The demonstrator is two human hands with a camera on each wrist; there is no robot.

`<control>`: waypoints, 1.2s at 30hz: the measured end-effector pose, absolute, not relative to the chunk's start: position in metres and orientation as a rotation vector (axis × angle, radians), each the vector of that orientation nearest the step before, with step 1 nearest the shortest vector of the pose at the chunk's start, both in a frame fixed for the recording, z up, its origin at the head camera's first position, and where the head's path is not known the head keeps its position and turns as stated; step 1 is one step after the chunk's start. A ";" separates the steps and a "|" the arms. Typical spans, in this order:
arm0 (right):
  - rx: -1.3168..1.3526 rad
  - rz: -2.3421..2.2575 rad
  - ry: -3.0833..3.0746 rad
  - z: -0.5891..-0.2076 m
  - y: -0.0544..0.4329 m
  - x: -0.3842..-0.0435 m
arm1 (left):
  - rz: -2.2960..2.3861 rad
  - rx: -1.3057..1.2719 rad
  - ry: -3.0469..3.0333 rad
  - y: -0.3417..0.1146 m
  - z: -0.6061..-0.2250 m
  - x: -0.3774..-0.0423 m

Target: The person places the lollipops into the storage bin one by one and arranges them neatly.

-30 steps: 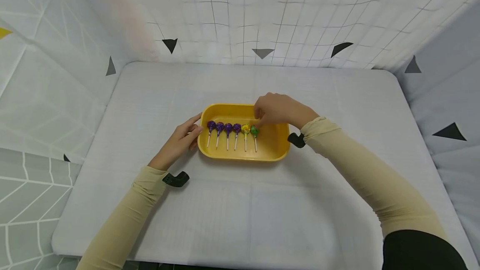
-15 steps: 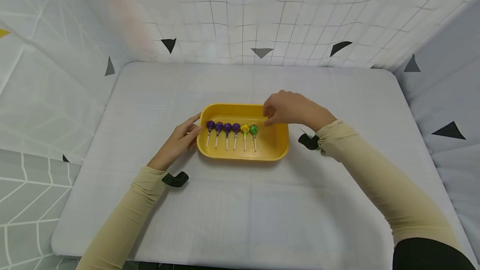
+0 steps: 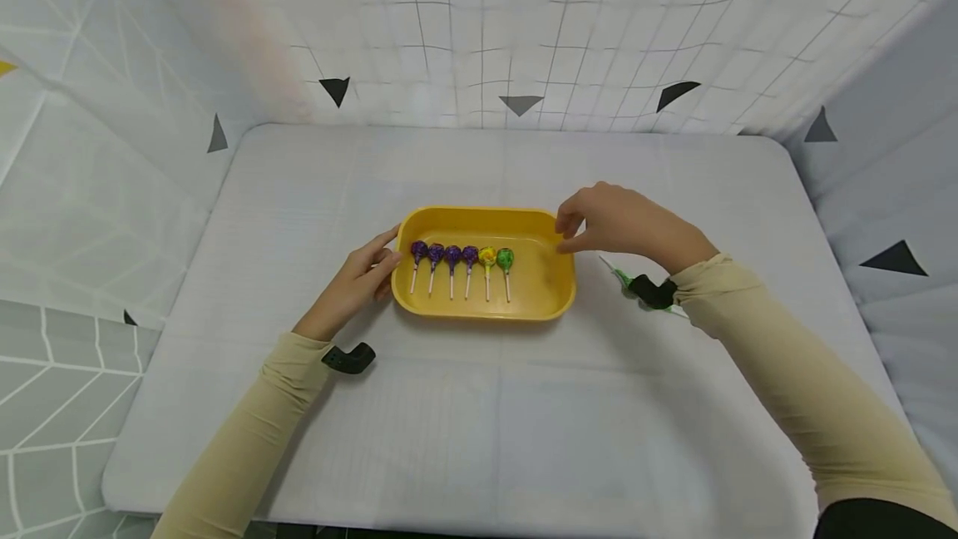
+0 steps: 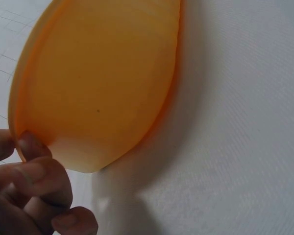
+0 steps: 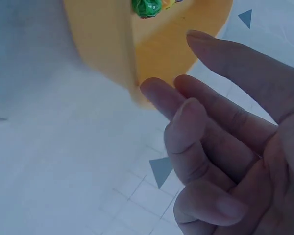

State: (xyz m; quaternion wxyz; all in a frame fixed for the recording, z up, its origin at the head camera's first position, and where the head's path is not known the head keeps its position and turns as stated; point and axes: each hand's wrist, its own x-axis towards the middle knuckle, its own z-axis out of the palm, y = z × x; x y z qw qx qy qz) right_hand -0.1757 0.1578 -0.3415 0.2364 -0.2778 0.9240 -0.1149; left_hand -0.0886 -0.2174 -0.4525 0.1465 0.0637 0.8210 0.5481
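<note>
A yellow plastic tray [image 3: 540,285] rests on the table, holding a row of lollipops with their sticks towards me. Several purple lollipops [image 3: 452,254] come first from the left, followed by a yellow lollipop [image 3: 487,256] and a green lollipop [image 3: 505,259]. My left hand [image 3: 353,285] pinches the tray's left end; the left wrist view shows fingertips on both sides of the rim. At the tray's right end, my right hand [image 3: 629,227] hovers with loosely bent fingers and nothing between them. Its fingertips [image 5: 159,90] overlap the tray's rim in the right wrist view.
To the right of the tray, green-wrapped lollipops [image 3: 619,275] lie on the white table [image 3: 449,431], partly hidden behind the right wrist's black camera [image 3: 653,293]. White patterned sheets [image 3: 464,32] hang behind and beside the table.
My right hand has moved right from the green lollipop to the tray's right rim. Green-wrapped lollipops on the table have come into sight. My left hand stays at the tray.
</note>
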 end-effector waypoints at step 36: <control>-0.672 -0.348 2.525 -0.367 0.244 -0.151 | 1.594 0.188 2.350 -0.217 -0.453 -0.089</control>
